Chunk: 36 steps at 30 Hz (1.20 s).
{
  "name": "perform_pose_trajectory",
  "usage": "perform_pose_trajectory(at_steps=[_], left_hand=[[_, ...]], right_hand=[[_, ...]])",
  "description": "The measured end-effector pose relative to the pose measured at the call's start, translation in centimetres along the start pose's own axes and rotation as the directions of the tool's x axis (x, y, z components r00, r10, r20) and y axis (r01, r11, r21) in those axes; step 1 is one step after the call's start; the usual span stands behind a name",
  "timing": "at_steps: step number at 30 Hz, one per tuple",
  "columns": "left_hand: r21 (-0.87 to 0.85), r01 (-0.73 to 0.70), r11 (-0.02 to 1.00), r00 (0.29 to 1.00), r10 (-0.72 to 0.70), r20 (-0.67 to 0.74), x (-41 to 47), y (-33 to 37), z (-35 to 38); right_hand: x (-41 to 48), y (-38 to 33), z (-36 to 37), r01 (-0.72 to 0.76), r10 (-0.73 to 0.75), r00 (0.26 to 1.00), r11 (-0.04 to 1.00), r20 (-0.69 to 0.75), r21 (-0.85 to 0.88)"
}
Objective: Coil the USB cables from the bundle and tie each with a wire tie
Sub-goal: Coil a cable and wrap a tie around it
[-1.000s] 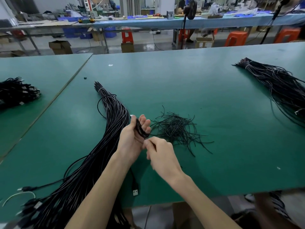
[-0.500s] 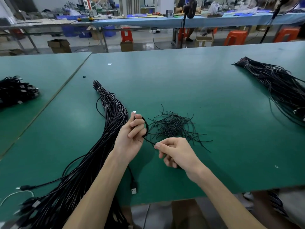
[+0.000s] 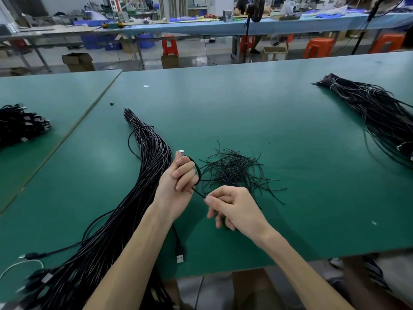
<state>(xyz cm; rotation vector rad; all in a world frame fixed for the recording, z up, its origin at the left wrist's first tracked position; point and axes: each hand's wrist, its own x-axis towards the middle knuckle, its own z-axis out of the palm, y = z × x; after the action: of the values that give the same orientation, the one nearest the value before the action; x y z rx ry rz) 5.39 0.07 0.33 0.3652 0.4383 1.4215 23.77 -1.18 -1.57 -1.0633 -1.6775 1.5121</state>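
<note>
A long bundle of black USB cables (image 3: 143, 175) lies on the green table (image 3: 245, 113), running from the far middle to the near left corner. My left hand (image 3: 176, 186) grips one black USB cable (image 3: 197, 170) looped over its fingers, a small silver plug tip showing above the thumb. My right hand (image 3: 232, 206) pinches the same cable just right of the left hand. That cable's USB-A plug (image 3: 180, 256) rests on the table below my left wrist. A loose pile of black wire ties (image 3: 234, 171) lies just beyond both hands.
A second cable bundle (image 3: 380, 117) lies at the right side of the table. A heap of coiled black cables (image 3: 20, 126) sits on the adjoining table at the left. The table's front edge runs close under my forearms. Benches and orange stools stand beyond.
The wound coil on my left fingers has opened into one loose loop. My right hand has moved right, away from the left, drawing the cable out between them.
</note>
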Motion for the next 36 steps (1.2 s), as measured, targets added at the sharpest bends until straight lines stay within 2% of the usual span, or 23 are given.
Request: perform_pose_trajectory(at_steps=[2,4,6,7,9,12,14,22,31,36], left_hand=[[0.009,0.028,1.0,0.999,-0.028,0.027,-0.1,0.2,-0.1],[0.037,0.09,0.995,0.993,-0.093,0.071,-0.1,0.3,-0.1],[0.093,0.197,0.976,0.97,-0.207,0.124,-0.2,0.3,0.0],[0.114,0.262,0.958,0.948,-0.278,0.153,-0.2,0.1,0.1],[0.159,0.355,0.921,0.905,-0.381,0.187,-0.2,-0.2,0.3],[0.294,0.33,0.897,0.913,-0.382,0.143,-0.2,-0.4,0.4],[0.351,0.293,0.889,0.933,-0.346,0.096,-0.1,-0.5,0.4],[0.516,0.184,0.837,0.977,-0.212,-0.005,0.1,-1.3,0.4],[0.49,0.216,0.845,0.974,-0.224,-0.041,0.2,-1.3,0.2],[0.375,0.219,0.901,0.965,-0.255,0.051,-0.1,-1.1,0.5]], right_hand=[[-0.1,0.0,-0.2,0.025,-0.025,1.0,0.999,-0.01,-0.045],[-0.2,-0.1,-0.4,0.081,-0.094,0.995,0.968,-0.045,-0.239],[-0.1,-0.3,-0.6,0.125,-0.192,0.975,0.887,-0.109,-0.444],[0.0,-0.7,-0.7,0.144,-0.247,0.956,0.865,-0.157,-0.48],[0.3,-1.5,-0.7,0.172,-0.283,0.928,0.903,-0.244,-0.394],[0.9,-2.3,-0.8,0.14,-0.187,0.96,0.965,-0.211,-0.22],[1.0,-2.5,-0.7,0.13,-0.167,0.97,0.97,-0.176,-0.206],[0.9,-2.2,0.2,0.113,-0.175,0.946,0.967,-0.271,-0.229],[1.0,-1.5,1.0,0.132,-0.158,0.931,0.986,-0.328,-0.102],[1.2,-2.1,0.7,0.128,-0.155,0.927,0.987,-0.342,-0.102]])
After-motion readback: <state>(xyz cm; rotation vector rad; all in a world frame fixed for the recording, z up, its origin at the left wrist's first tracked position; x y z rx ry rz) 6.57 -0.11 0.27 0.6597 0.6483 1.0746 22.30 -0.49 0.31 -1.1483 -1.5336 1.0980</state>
